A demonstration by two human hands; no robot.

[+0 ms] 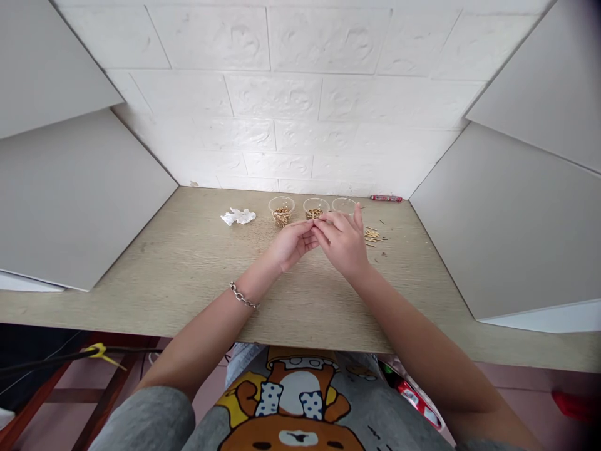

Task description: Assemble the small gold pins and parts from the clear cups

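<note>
My left hand (292, 243) and my right hand (344, 241) meet fingertip to fingertip above the wooden table (188, 275), just in front of the cups. Both pinch closed on something too small to make out. A chain bracelet sits on my left wrist. Three small clear plastic cups stand in a row behind the hands: the left cup (282, 210) and middle cup (315, 207) hold small golden parts, while the right cup (344, 204) looks nearly empty. Loose golden pins (372, 235) lie scattered on the table right of my right hand.
A crumpled white tissue (238, 217) lies left of the cups. A red tube-like item (386, 198) rests at the back wall. Grey panels wall the table on both sides. A yellow clamp (101, 352) shows below the table edge.
</note>
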